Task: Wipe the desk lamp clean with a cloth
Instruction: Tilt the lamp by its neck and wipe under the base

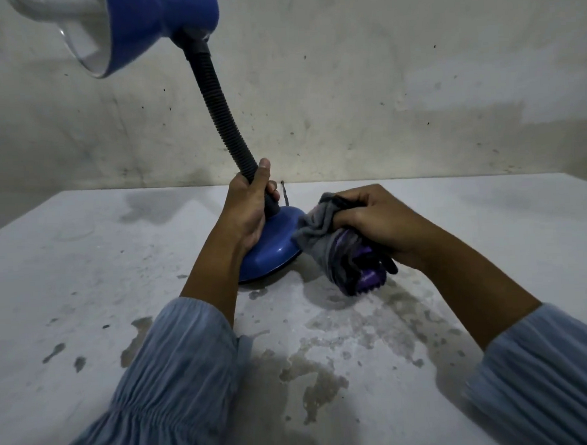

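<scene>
Pale, stained table (85,301), blotched with grey damp patches toward the near middle, backed by a scuffed, speckled wall (380,81) along the far edge. At centre, toward the far side, a blue desk lamp (273,247), round base tilted up on its near-left rim, black ribbed neck (217,117) rising left to a blue shade (146,26) at top left. Left hand (247,207) wrapped around the foot of the neck, fingers curled tight, thumb up along the tube. Right hand (377,218) just right of the base, fingers bunched around a crumpled grey-and-purple cloth (334,247), cloth pressed against the base's right side and trailing down to the tabletop. Pleated pale-blue sleeves (178,381) on both forearms, reaching in from the near edge. Thin dark cord (285,194) hanging behind the base. Broad bare stretches of table left and right of the lamp; left edge slanting away at far left; narrow strip of tabletop between base and wall.
</scene>
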